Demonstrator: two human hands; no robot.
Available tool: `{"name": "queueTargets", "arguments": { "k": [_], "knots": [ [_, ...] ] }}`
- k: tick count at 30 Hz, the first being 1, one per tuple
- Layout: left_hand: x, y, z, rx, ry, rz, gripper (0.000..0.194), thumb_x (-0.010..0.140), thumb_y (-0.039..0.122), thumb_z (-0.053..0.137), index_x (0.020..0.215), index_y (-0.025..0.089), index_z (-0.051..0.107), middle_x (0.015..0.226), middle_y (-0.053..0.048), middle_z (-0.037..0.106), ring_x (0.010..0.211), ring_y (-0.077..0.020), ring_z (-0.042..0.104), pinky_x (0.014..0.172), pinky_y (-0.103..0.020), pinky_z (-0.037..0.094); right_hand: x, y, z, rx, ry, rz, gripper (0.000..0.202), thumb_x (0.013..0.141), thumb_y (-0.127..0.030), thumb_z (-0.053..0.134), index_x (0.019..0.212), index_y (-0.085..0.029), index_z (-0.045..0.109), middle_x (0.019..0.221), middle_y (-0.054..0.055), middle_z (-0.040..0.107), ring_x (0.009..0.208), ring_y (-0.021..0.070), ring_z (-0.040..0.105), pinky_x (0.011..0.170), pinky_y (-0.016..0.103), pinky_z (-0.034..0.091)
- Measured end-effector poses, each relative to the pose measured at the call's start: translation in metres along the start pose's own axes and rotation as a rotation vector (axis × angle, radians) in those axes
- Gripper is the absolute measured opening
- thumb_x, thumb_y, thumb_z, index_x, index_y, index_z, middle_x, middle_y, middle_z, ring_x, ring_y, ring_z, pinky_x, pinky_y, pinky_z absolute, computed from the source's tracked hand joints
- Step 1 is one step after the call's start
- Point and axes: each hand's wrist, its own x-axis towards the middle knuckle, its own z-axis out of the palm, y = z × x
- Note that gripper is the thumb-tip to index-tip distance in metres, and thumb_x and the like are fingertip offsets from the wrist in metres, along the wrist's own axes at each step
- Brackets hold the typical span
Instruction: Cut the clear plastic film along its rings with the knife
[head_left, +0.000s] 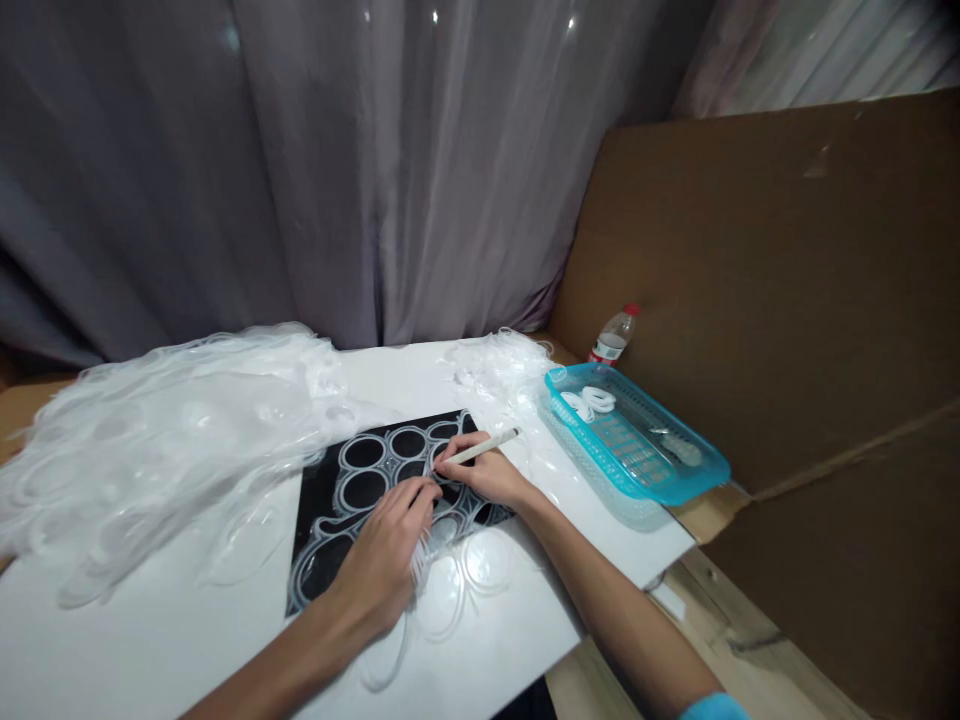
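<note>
A black sheet point(315, 500) lies on the white table, bearing a pattern of pale rings and curves. My right hand point(484, 470) is closed round a slim white pen-like tool point(487, 446), whose tip points down at the middle of the pattern. Beside it, my left hand point(397, 540) rests on the sheet with bent fingers near the tool's tip. Loose white strands point(420, 565) come out from under the left palm; whether its fingertips pinch one is too small to tell. Translucent looped strips point(442, 600) extend past the sheet's near edge.
A large heap of translucent white pieces point(202, 420) covers the table's left side. A smaller tangle point(502, 365) lies behind the sheet. On the right are a blue basket point(645, 480) holding white rolls point(598, 399), a red-capped bottle point(615, 335) and a tall cardboard panel point(780, 280).
</note>
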Motion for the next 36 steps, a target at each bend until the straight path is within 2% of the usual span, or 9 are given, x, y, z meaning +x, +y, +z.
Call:
{"name": "queueTargets", "arguments": {
  "k": [11,14,18,25,30,36],
  "knots": [
    [0.001,0.004,-0.003,-0.042,-0.035,-0.034,0.046,0.112,0.014,0.037,0.15,0.024,0.063,0.138,-0.013,0.069,0.131,-0.0291,0.063,0.113,-0.053,0.053,-0.002,-0.002,0.004,-0.088,0.02,-0.012,0.02,0.093,-0.035,0.079,0.081,-0.02,0.074,0.092,0.007,0.082,0.086,0.0226,0.075,0.082,0.034,0.058],
    [0.001,0.006,-0.003,-0.06,-0.049,-0.041,0.048,0.111,0.011,0.038,0.151,0.023,0.062,0.134,-0.014,0.07,0.132,-0.0299,0.063,0.114,-0.054,0.052,-0.002,-0.003,0.009,-0.186,0.034,-0.085,0.02,0.096,-0.03,0.075,0.079,-0.021,0.071,0.09,0.006,0.081,0.085,0.0224,0.074,0.081,0.034,0.057],
    [0.001,0.008,-0.005,-0.105,-0.05,-0.054,0.052,0.109,0.008,0.038,0.152,0.022,0.062,0.14,-0.015,0.068,0.136,-0.0296,0.062,0.117,-0.052,0.051,-0.002,-0.005,0.017,-0.377,0.06,-0.187,0.012,0.097,-0.021,0.07,0.085,-0.022,0.074,0.087,0.005,0.079,0.082,0.0218,0.072,0.078,0.032,0.053],
    [0.004,0.003,-0.008,-0.176,-0.029,-0.072,0.048,0.108,0.013,0.041,0.149,0.022,0.066,0.128,-0.014,0.072,0.124,-0.0308,0.067,0.11,-0.051,0.055,0.001,0.001,0.029,-0.647,0.112,-0.242,0.02,0.09,-0.002,0.066,0.084,-0.02,0.07,0.087,0.005,0.075,0.086,0.0218,0.067,0.083,0.033,0.048],
    [0.004,0.002,-0.006,-0.207,0.001,-0.096,0.048,0.108,0.017,0.045,0.151,0.024,0.067,0.135,-0.013,0.072,0.126,-0.0308,0.068,0.111,-0.05,0.055,0.001,0.004,0.029,-0.686,0.178,-0.24,0.018,0.096,-0.007,0.066,0.084,-0.02,0.068,0.086,0.005,0.074,0.083,0.0214,0.065,0.082,0.032,0.046],
    [0.001,-0.002,-0.001,-0.209,0.016,-0.094,0.054,0.109,0.016,0.045,0.161,0.024,0.059,0.152,-0.015,0.066,0.143,-0.0312,0.06,0.124,-0.053,0.048,-0.002,0.0,0.022,-0.798,0.201,-0.282,0.016,0.105,-0.013,0.058,0.093,-0.021,0.066,0.091,0.006,0.072,0.088,0.0233,0.063,0.085,0.035,0.044]
  ]
}}
